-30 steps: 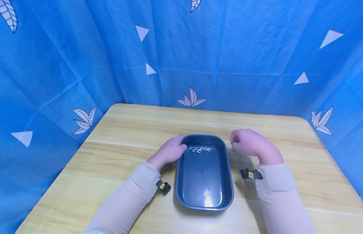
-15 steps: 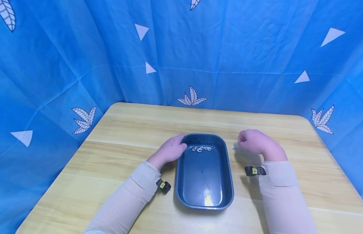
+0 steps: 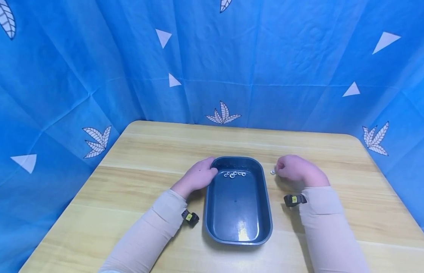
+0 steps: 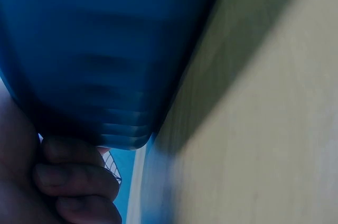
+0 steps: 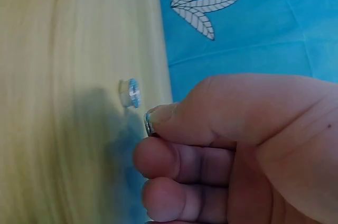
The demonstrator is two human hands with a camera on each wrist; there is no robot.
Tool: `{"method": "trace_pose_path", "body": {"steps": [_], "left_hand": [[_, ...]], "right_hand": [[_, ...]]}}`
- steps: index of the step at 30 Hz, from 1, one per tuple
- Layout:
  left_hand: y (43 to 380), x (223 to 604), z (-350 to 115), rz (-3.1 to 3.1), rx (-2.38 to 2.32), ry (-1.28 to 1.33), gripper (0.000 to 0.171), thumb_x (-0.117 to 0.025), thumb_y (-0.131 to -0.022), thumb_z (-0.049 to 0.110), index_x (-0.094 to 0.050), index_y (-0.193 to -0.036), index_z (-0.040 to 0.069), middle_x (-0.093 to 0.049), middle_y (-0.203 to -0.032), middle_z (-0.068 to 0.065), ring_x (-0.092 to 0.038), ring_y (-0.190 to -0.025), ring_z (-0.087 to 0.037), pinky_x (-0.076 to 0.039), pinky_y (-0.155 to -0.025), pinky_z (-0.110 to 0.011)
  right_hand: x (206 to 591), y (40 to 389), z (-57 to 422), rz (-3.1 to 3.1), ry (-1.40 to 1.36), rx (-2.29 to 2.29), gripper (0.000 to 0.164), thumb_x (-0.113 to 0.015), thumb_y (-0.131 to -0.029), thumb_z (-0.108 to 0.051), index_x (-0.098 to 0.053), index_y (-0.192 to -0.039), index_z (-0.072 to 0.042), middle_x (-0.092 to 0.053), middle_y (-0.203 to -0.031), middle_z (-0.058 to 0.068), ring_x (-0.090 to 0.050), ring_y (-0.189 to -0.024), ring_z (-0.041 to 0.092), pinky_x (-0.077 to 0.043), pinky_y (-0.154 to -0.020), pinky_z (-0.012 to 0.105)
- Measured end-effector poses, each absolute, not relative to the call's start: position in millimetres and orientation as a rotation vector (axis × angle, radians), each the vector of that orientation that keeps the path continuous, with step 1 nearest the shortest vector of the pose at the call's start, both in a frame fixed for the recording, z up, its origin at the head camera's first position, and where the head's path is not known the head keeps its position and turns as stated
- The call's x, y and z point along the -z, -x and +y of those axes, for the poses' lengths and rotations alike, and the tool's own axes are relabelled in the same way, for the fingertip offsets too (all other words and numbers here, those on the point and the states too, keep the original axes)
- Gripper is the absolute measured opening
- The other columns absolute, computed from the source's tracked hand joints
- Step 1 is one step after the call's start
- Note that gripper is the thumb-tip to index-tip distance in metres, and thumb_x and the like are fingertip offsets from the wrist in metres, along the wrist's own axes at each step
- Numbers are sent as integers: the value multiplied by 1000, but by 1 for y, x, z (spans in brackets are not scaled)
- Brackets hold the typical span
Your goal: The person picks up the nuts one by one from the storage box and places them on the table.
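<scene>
A dark blue-grey plastic tray [image 3: 236, 220] stands lengthwise on the table, and several small shiny metal nuts [image 3: 232, 175] lie inside near its far end. My left hand [image 3: 195, 176] grips the far left rim; the left wrist view shows its curled fingers [image 4: 79, 176] against the tray's outer wall. To the right of the tray, my right hand [image 3: 295, 168] is low over the table. Its thumb and forefinger pinch a small nut [image 5: 149, 123], mostly covered by the thumb. Another nut [image 5: 134, 93] is just beyond the fingertips, on the tabletop between hand and tray.
The wood-grain table [image 3: 157, 151] reaches out on both sides of the tray and behind it. A blue curtain [image 3: 212, 57] with white leaf and triangle prints hangs along its far and side edges.
My right hand has moved right from the tray's side, then slightly back left and down. A nut hidden earlier now shows on the table beside it. Left hand and tray stay put.
</scene>
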State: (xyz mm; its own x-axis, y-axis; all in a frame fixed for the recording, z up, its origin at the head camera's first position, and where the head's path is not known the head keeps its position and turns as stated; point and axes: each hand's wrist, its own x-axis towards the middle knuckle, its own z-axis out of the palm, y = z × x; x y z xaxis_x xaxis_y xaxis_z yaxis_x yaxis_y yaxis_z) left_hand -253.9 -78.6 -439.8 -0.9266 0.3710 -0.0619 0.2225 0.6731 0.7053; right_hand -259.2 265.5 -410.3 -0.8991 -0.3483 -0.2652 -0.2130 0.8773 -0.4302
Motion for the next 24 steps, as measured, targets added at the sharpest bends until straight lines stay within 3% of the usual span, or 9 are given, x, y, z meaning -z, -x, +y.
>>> {"method": "trace_pose_path", "body": {"steps": [10, 17, 24], "left_hand": [[255, 442, -80, 2691, -1084, -486, 45, -45, -103, 25, -52, -144, 10, -58, -141, -7, -50, -134, -29, -39, -111, -52], [257, 443, -80, 2718, -1055, -522, 41, -44, -102, 26, -56, -137, 8, -62, -133, -9, -56, -125, -28, -43, -107, -49], [259, 444, -80, 2711, -1051, -521, 44, -44, -102, 27, -54, -141, 8, -60, -137, -9, -54, -129, -28, -42, -109, -50]], "right_hand": [[418, 264, 266, 2738, 392, 567, 9, -58, -90, -8, -66, -93, -8, -63, -92, 7, -57, -88, 26, -48, -82, 49], [418, 264, 266, 2764, 421, 530, 10, -57, -90, -7, -66, -91, -9, -63, -89, 5, -57, -85, 26, -48, -80, 47], [418, 265, 265, 2766, 406, 538, 12, -56, -91, -8, -67, -94, -10, -64, -91, 4, -58, -87, 26, -48, -83, 49]]}}
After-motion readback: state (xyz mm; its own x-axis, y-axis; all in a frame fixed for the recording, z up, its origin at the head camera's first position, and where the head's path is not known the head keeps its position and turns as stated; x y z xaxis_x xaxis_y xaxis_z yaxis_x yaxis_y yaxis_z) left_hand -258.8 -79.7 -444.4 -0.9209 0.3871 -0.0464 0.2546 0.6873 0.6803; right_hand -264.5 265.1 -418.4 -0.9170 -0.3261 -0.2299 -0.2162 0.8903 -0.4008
